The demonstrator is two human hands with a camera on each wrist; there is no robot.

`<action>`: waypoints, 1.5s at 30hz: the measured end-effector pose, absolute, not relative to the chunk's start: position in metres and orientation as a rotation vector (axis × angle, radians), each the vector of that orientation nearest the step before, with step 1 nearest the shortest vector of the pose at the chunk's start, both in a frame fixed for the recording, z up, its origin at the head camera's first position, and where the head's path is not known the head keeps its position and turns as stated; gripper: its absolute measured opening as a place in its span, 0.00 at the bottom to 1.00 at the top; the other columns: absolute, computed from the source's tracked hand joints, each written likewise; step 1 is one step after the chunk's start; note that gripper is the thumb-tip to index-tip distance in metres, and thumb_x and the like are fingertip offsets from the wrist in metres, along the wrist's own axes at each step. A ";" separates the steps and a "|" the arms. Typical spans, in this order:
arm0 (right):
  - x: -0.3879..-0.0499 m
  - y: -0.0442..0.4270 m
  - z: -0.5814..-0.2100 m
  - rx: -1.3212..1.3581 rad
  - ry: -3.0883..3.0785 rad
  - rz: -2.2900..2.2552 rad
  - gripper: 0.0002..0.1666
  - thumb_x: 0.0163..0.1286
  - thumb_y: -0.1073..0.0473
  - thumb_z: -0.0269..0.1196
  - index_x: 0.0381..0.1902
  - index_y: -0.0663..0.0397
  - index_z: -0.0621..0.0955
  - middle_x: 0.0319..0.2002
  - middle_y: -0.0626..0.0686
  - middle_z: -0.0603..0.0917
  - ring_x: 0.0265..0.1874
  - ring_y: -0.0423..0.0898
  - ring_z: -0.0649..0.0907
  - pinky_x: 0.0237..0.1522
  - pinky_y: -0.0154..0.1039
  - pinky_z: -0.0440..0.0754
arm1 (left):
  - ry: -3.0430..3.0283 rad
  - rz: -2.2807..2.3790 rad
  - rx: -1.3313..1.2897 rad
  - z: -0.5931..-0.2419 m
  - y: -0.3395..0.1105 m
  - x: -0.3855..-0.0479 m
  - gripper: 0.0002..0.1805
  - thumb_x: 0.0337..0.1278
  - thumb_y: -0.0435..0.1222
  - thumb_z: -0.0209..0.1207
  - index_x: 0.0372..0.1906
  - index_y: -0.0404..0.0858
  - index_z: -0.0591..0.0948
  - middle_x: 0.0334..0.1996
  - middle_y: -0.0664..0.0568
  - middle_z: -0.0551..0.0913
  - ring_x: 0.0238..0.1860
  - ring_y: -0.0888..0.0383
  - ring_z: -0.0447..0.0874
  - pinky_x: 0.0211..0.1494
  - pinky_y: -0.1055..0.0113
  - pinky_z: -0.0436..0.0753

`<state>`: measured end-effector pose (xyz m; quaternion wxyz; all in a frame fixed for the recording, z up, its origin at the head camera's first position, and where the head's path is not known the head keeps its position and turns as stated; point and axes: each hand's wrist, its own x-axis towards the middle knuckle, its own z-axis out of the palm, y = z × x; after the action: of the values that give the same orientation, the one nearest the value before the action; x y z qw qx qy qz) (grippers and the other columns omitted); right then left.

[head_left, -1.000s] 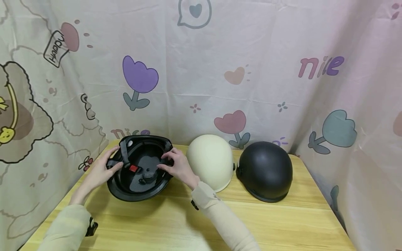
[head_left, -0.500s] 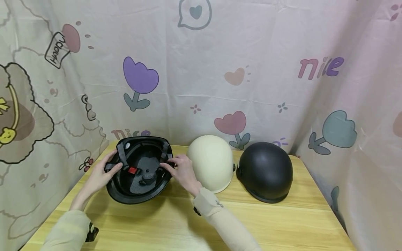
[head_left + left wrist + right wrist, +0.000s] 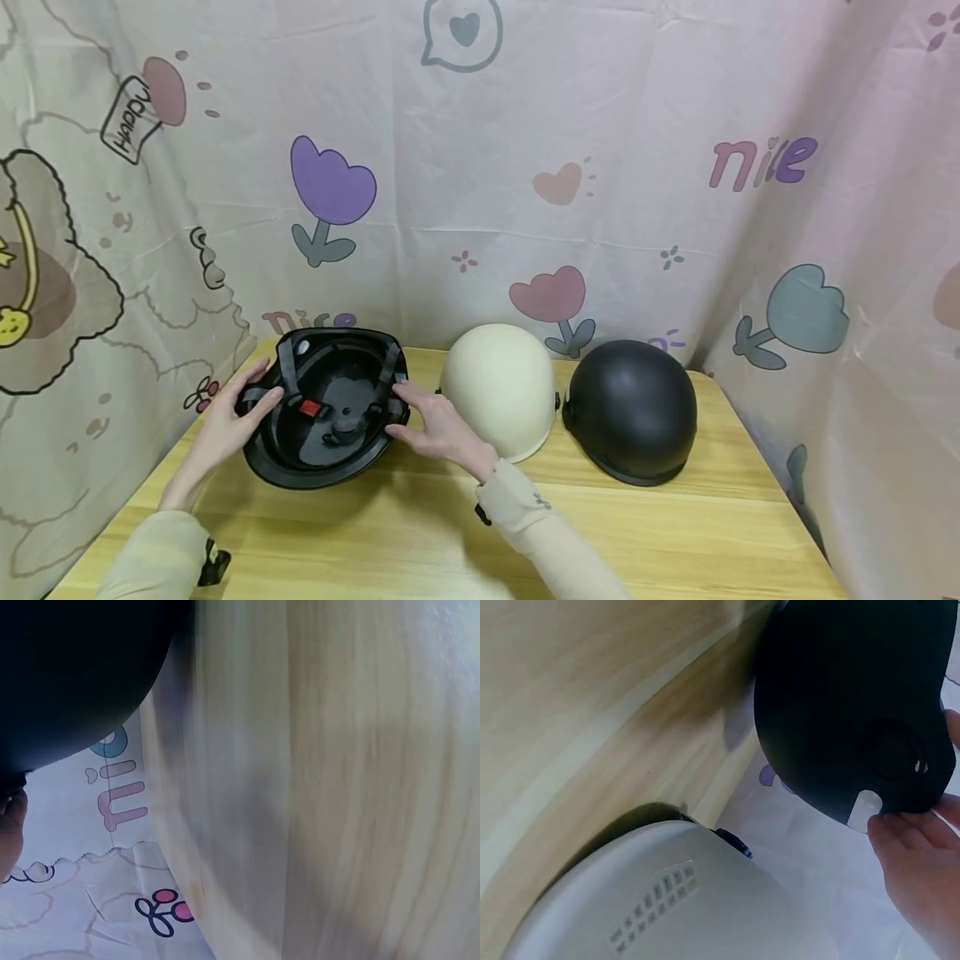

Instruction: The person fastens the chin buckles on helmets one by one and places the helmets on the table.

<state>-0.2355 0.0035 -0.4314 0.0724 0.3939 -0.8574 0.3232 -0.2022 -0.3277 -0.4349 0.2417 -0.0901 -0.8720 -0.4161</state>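
Wooden table, both hands half-curled on black helmet

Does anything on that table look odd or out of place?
One thing: the upturned helmet shows its hollow inside and red buckle, while the white helmet and other black helmet sit dome up. The left hand and right hand hold the upturned one, so that is probably deliberate. I see no spill or damage.

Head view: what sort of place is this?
Probably a makeshift indoor filming corner: pale, cartoon-printed cloth hangs behind and beside a yellowish wood-grain table, where a cream rounded helmet stands.
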 end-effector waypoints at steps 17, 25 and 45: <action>-0.236 -0.005 -0.443 0.967 -2.453 1.002 0.30 0.65 0.57 0.72 0.61 0.66 0.80 0.61 0.60 0.83 0.62 0.53 0.83 0.62 0.44 0.82 | -2.249 -1.291 -0.391 -0.437 -0.331 -0.204 0.31 0.68 0.27 0.58 0.74 0.31 0.66 0.68 0.74 0.70 0.65 0.85 0.65 0.59 0.93 0.65; -0.236 -0.009 -0.444 0.892 -2.547 1.093 0.29 0.65 0.57 0.71 0.62 0.63 0.80 0.61 0.58 0.83 0.55 0.50 0.86 0.59 0.39 0.83 | -2.257 -1.283 -0.366 -0.429 -0.328 -0.203 0.31 0.70 0.29 0.57 0.76 0.35 0.65 0.70 0.71 0.70 0.66 0.85 0.64 0.59 0.93 0.64; -0.237 -0.013 -0.456 0.817 -2.723 1.275 0.31 0.68 0.56 0.69 0.66 0.59 0.77 0.26 0.58 0.83 0.08 0.34 0.49 0.12 0.26 0.51 | -2.294 -1.228 -0.362 -0.414 -0.319 -0.195 0.29 0.77 0.33 0.49 0.78 0.44 0.62 0.75 0.67 0.65 0.67 0.87 0.60 0.59 0.94 0.61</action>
<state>-0.2371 -0.0126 -0.4556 0.0131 0.2621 -0.8738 0.4093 -0.1949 -0.3194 -0.4140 0.2544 -0.1334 -0.8445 -0.4520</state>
